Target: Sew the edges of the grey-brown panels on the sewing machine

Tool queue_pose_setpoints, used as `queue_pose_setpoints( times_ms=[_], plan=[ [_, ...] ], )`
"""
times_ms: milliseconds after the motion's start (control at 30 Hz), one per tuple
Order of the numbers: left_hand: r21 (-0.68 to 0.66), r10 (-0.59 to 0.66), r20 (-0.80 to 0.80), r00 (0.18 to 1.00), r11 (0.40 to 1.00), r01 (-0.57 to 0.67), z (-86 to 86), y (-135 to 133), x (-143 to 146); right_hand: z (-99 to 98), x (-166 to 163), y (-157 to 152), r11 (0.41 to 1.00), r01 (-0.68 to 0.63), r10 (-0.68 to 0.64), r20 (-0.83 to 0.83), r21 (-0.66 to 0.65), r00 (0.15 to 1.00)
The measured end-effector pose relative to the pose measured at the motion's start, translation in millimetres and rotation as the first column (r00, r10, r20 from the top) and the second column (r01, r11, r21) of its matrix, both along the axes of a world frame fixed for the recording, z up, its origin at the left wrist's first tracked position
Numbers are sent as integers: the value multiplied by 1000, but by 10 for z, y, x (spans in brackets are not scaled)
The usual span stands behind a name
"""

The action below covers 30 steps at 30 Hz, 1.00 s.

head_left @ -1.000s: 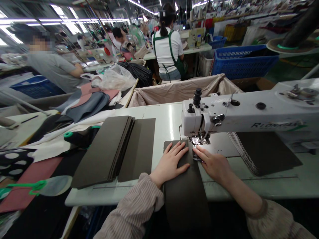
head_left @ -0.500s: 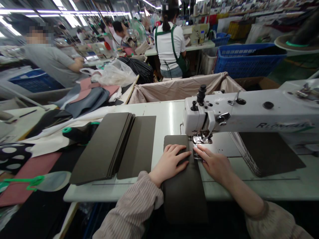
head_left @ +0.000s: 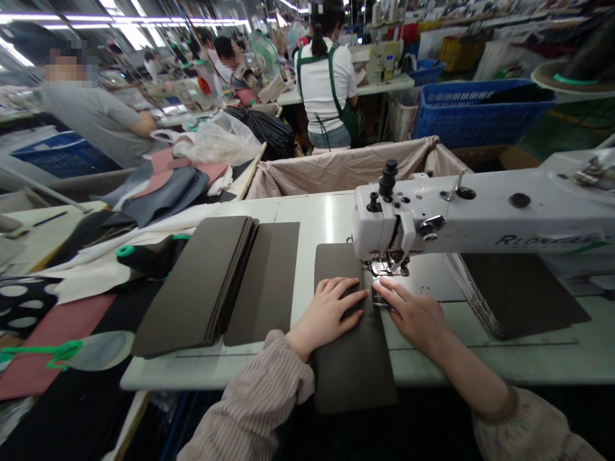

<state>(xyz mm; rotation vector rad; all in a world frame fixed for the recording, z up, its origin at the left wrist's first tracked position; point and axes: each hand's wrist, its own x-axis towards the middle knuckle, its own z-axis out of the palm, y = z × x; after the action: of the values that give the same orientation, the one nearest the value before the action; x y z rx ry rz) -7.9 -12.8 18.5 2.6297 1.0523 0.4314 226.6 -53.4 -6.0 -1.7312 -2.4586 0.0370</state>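
A dark olive-brown panel (head_left: 353, 365) lies lengthwise under the presser foot (head_left: 388, 266) of a white sewing machine (head_left: 456, 214), its near end hanging over the table's front edge. Flat on top of the panel rests my left hand (head_left: 331, 314), fingers spread and pointing toward the needle. My right hand (head_left: 416, 320) is at the panel's right edge, fingertips stretched out on the metal plate just in front of the presser foot. The fingers of both hands are extended, and neither wraps round anything. The needle tip is too small to make out.
Left of the panel stand a tall stack of matching panels (head_left: 192, 288) and a lower pile (head_left: 264, 282). More panels (head_left: 519, 294) lie under the machine arm. A thread cone (head_left: 144, 257) lies at left. Beyond the table are a cloth-lined bin (head_left: 336, 173) and co-workers.
The panel has slid away from me under the presser foot: its far end reaches farther back and less hangs over the front edge. My hands stay nearly in place.
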Motion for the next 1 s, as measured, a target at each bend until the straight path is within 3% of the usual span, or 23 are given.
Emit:
queue_pose_setpoints(
  times_ms=[1000],
  plan=[
    [-12, 4, 13, 1000, 1000, -4, -31, 4, -4, 2, 8, 0, 1000, 2, -2, -1, -3, 1000]
  ],
)
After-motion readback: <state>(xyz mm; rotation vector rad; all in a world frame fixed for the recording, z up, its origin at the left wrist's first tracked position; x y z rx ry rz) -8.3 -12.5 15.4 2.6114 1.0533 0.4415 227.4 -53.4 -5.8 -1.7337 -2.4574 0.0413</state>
